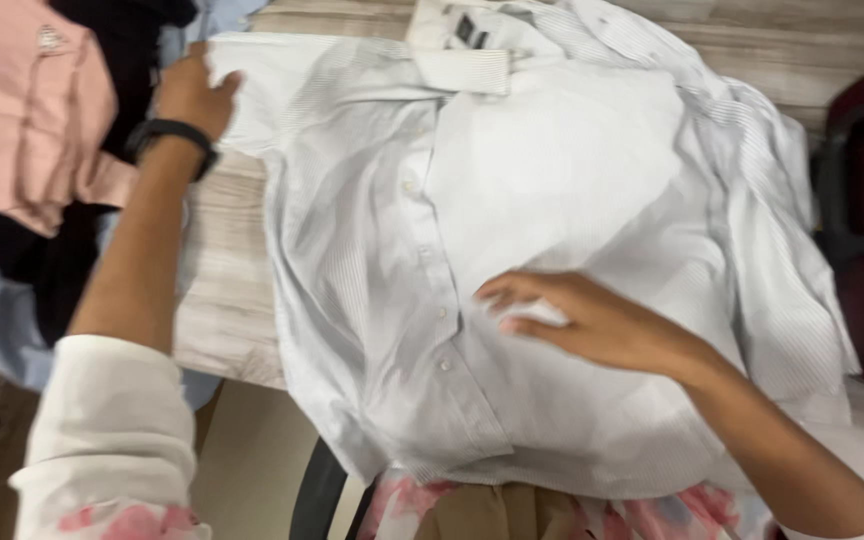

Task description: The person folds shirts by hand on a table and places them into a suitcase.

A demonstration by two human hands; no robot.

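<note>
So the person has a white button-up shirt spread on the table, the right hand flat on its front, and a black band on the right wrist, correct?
Not quite. The head view shows the black band on the left wrist, not the right. The rest holds: the white button-up shirt is spread on the table, and the right hand lies flat on its front, while the left hand grips the shirt's edge.

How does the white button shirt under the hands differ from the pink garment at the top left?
The white button shirt is spread flat across the wooden table, buttons showing; the pink garment lies bunched on a pile of dark clothes. The left hand grips the white shirt's edge and the right hand presses on its front; neither touches the pink one. Both are fabric clothing.
</note>
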